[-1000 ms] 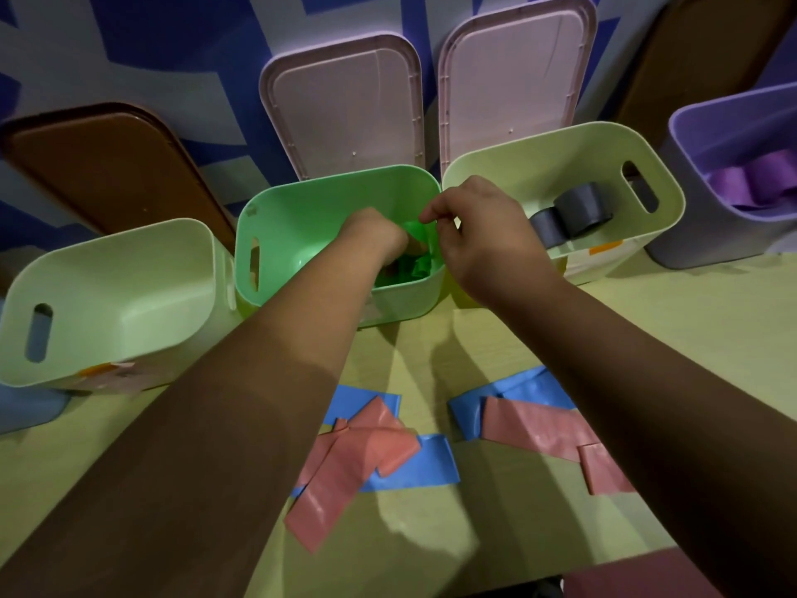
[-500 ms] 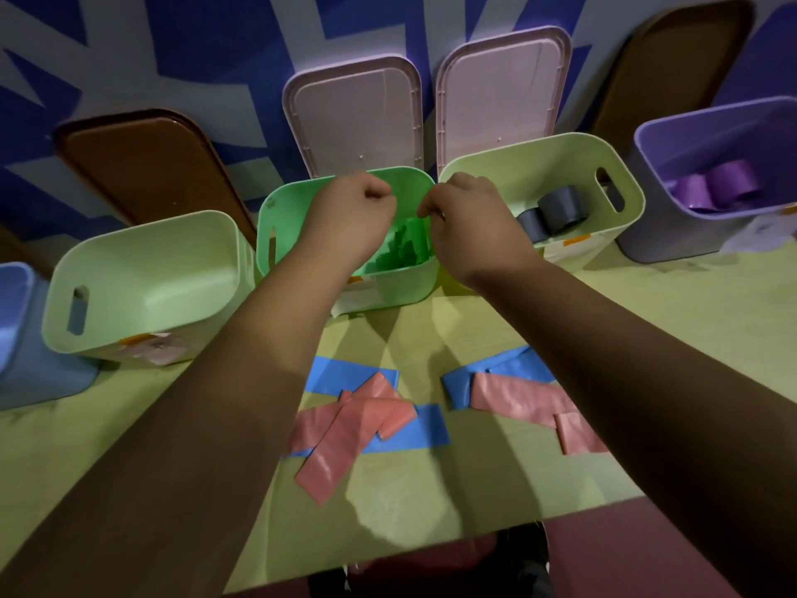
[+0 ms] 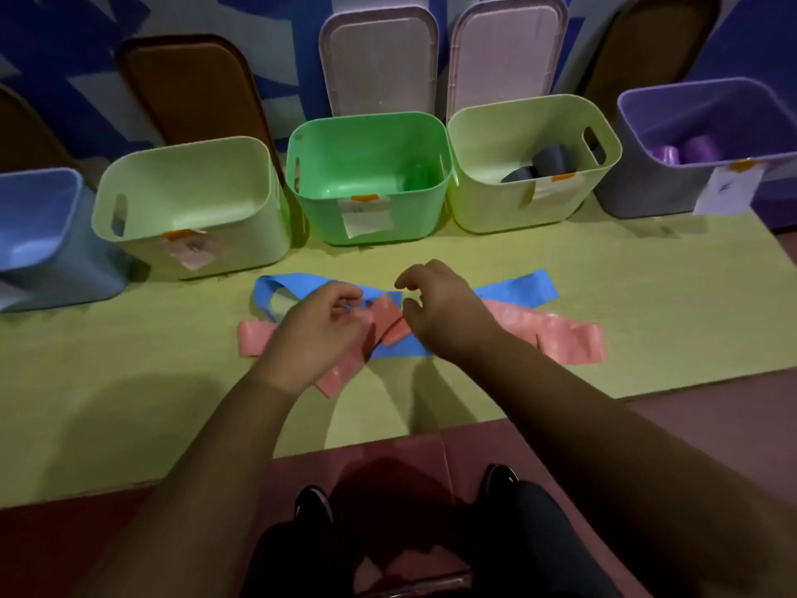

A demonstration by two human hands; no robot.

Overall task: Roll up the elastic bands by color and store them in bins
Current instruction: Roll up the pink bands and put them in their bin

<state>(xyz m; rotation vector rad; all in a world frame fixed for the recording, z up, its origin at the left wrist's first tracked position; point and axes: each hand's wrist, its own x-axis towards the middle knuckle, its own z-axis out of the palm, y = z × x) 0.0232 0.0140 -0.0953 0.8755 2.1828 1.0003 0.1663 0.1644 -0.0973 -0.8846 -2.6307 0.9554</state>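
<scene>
Hands quit the green plastic bin [image 3: 409,213] for the flat blue elastic band [image 3: 522,289] — right grip [image 3: 440,304] slack, left grip [image 3: 319,330] curled on I can't tell what — blue next, I reckon.

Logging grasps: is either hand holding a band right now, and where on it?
The left hand seems to pinch the blue band mid-length with its fingers; the right hand holds nothing.

So I'm seeing five bins [image 3: 366,209] in a row at the bench's [image 3: 129,403] back, lids [image 3: 379,62] propped behind them, bands [image 3: 569,338] heaped just in front.
</scene>
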